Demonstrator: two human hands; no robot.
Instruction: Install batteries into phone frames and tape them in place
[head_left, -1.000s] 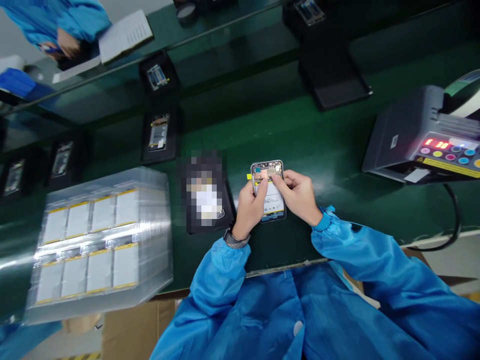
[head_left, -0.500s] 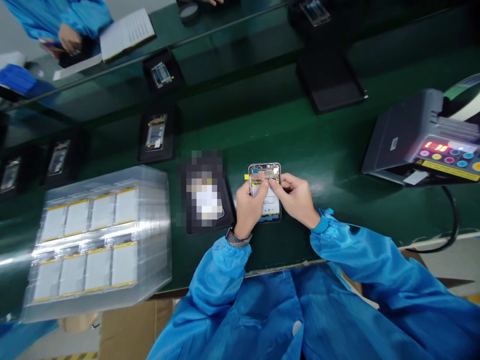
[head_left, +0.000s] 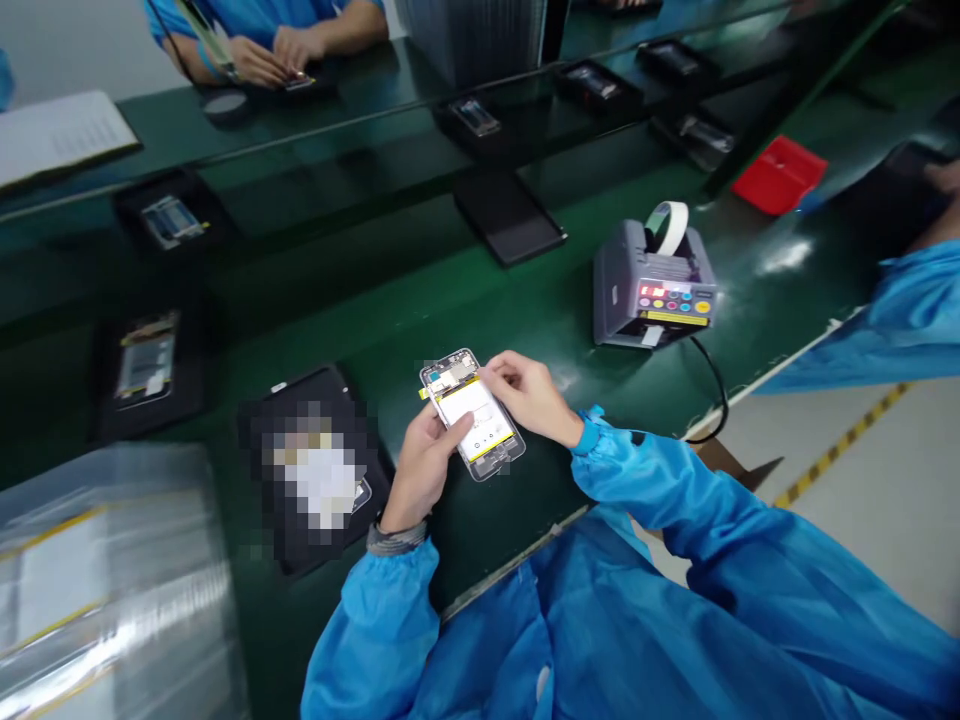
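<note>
Your left hand point(head_left: 421, 465) grips an opened phone point(head_left: 477, 404), white battery point(head_left: 489, 428) showing; your right hand point(head_left: 534, 397) curls narrowly at its upper edge, hold unclear.

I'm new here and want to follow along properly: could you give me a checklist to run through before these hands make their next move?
1. Opened, silver-edged phone held: ok; the left hand grips it, thumb over the battery.
2. Flat white battery with yellow edge strips inside the phone's frame: ok.
3. Right hand gripping firmly: cannot tell; it is at the phone's upper right edge.
4. Tiny connectors fastened: cannot tell; too small.
5. Grey, boxy tape dispenser powered: ok; its red display is lit.
6. Contents of the black rectangular tray by the left hand: cannot tell; blurred.
</note>
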